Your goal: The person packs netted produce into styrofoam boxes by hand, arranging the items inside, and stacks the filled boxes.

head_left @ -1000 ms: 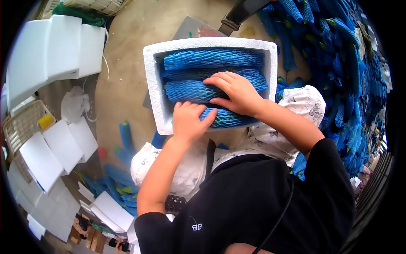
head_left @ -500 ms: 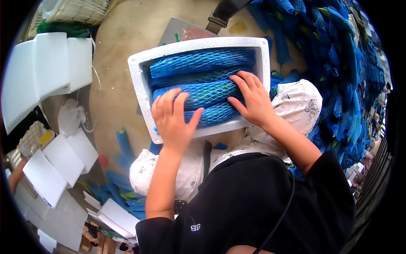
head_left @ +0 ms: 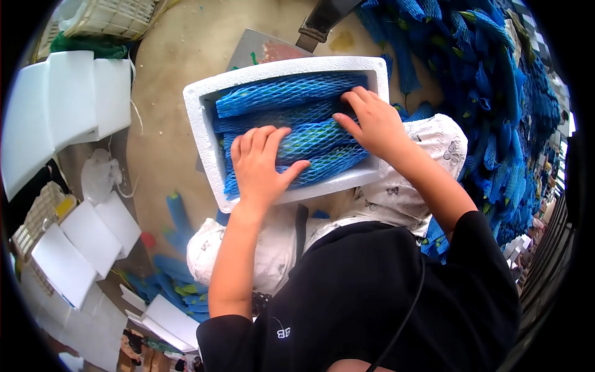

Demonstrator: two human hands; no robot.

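Note:
A white foam box (head_left: 204, 139) stands in front of me, filled with long bundles in blue mesh sleeves (head_left: 291, 93); green shows through the netting, but I cannot make out exactly what is inside. My left hand (head_left: 259, 167) reaches over the box's near left side, its fingers resting on the left part of a mesh-sleeved bundle (head_left: 313, 137), thumb apart. On the right, my right hand (head_left: 377, 123) touches the right end of the bundles with bent fingers and its thumb spread. Parts of the bundles are hidden under both hands.
Blue-sleeved produce (head_left: 496, 124) is heaped on the right, with more at lower left (head_left: 180, 279). White foam lids (head_left: 68, 99) line the left side. Behind the box lie a metal plate (head_left: 248, 49) and a dark metal piece (head_left: 322, 22). A pale crate (head_left: 118, 18) is at upper left.
My left hand has slid right across the bundles, its fingers now closer together. My right hand has shifted slightly up. The box appears slightly farther left.

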